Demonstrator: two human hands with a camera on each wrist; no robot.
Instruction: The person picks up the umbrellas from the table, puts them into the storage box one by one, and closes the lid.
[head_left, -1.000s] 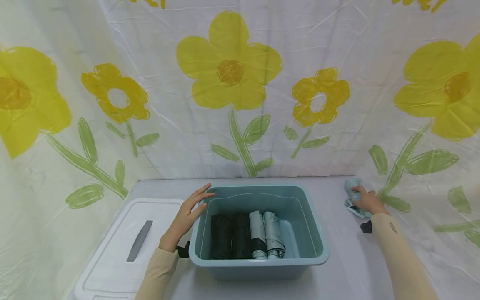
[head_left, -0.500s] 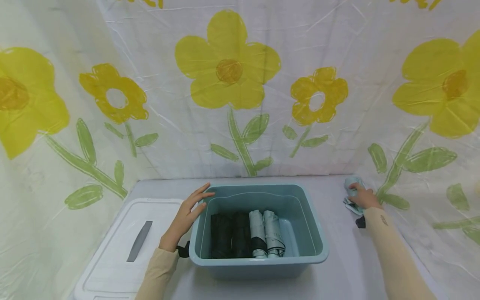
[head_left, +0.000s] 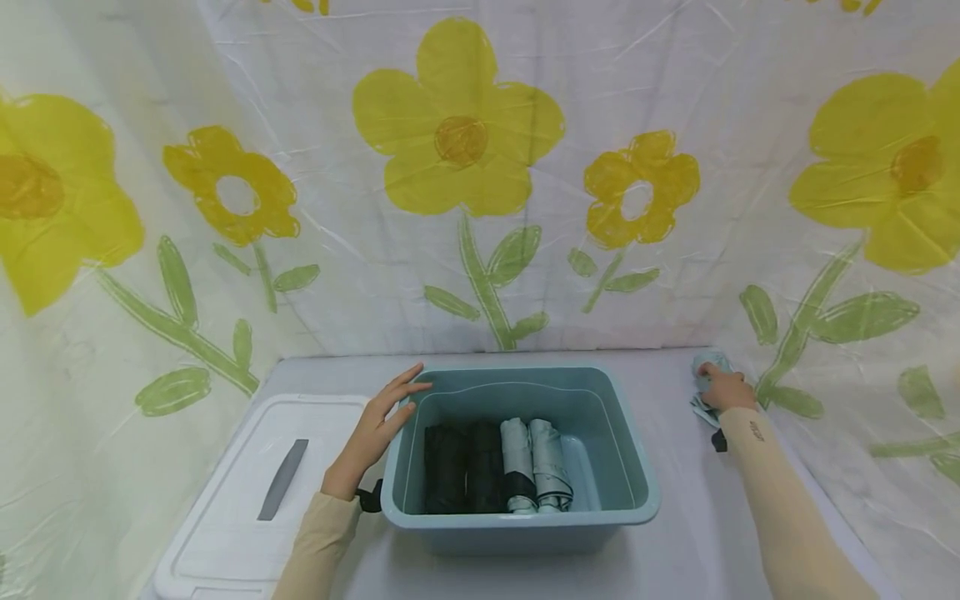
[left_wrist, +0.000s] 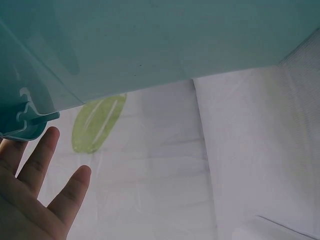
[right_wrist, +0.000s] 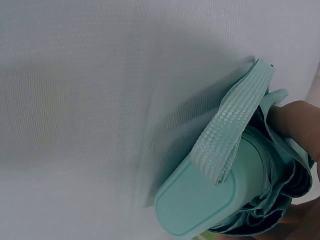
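Note:
My left hand (head_left: 377, 427) rests on the left rim of a blue-green plastic storage box (head_left: 633, 433), fingers spread and straight. The left wrist view shows several of its fingers (left_wrist: 67, 200) right at the box's rim (left_wrist: 30, 131). At the far right of the table my right hand (head_left: 727, 392) grips a pale teal folding umbrella (head_left: 705, 408). Its flat-ended handle (right_wrist: 197, 200) and woven wrist strap (right_wrist: 227, 120) face the right wrist camera, with my thumb (right_wrist: 297, 122) on the loose folds. The palm hides part of the canopy.
Inside the box, two black folded umbrellas (head_left: 446, 471) lie beside two pale blue ones (head_left: 551, 467), left of a bare strip of box floor (head_left: 583, 471). A white lid (head_left: 225, 517) with a grey handle (head_left: 283, 479) lies left. A flower-print curtain (head_left: 360, 275) hangs behind.
My right hand has moved slightly away from me and to the left, further over the teal umbrella. The left hand and the box's contents look the same.

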